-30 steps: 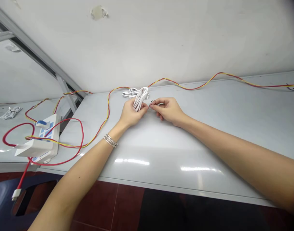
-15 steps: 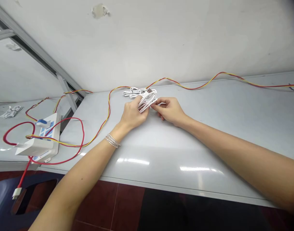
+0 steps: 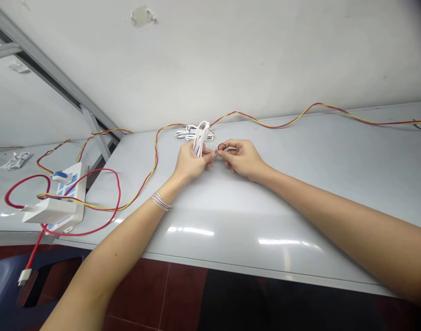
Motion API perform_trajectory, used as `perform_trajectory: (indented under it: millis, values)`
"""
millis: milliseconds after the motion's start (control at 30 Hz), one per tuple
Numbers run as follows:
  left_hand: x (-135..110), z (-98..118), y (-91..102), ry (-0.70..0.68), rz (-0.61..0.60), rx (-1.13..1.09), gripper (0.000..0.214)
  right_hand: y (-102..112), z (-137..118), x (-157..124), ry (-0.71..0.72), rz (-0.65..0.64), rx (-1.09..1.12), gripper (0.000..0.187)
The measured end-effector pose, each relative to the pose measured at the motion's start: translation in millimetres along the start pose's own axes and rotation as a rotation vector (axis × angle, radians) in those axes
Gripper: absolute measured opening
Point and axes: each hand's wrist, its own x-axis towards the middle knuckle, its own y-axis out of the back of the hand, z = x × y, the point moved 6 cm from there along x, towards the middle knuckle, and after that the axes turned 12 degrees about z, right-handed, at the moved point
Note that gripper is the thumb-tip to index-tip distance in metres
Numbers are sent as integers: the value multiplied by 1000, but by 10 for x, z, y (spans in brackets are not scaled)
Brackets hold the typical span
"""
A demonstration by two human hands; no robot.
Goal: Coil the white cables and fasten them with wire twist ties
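My left hand (image 3: pixel 192 162) grips a folded bundle of white cable (image 3: pixel 200 138) that stands upright out of its fingers. My right hand (image 3: pixel 243 158) pinches a small black rubber band (image 3: pixel 222 147) between thumb and forefinger, a little to the right of the bundle. The two hands nearly touch at the fingertips. Behind them, a second coil of white cable (image 3: pixel 194 134) lies on the pale grey tabletop (image 3: pixel 251 207), partly hidden by the upright bundle.
A red-and-yellow twisted wire (image 3: pixel 275 123) runs along the table's far side. At left stand a white power strip (image 3: pixel 67 195) tangled with red cable (image 3: pixel 118 197) and another white cable coil (image 3: pixel 16 161). The table's near edge drops to a dark red floor.
The white bundle has swung from a sideways tilt back to upright in my left hand. The black rubber band, hidden a moment ago, shows again at my right fingertips.
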Motion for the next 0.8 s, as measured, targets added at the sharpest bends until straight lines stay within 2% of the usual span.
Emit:
perform_trajectory:
  millis: [167, 267, 333, 467, 633, 800]
  values:
    - [-13, -82, 0, 262, -23, -209, 39, 2, -61, -27, -7, -11, 26, 15]
    - [-18, -143, 19, 363, -29, -270, 38, 11, -73, -29, -13, 6, 30, 17]
    - [-10, -151, 20, 357, -46, -289, 37, 21, -54, -23, -35, 28, 18, 16]
    - [14, -128, 36, 258, -28, -249, 39, 36, -8, -6, -79, 63, 1, 14]
    - [11, -111, 8, 154, -66, -183, 45, 18, -18, -10, -93, 48, -13, 9]
    - [38, -111, 44, 143, -23, -235, 39, 51, -21, 34, -134, 38, 91, 14]
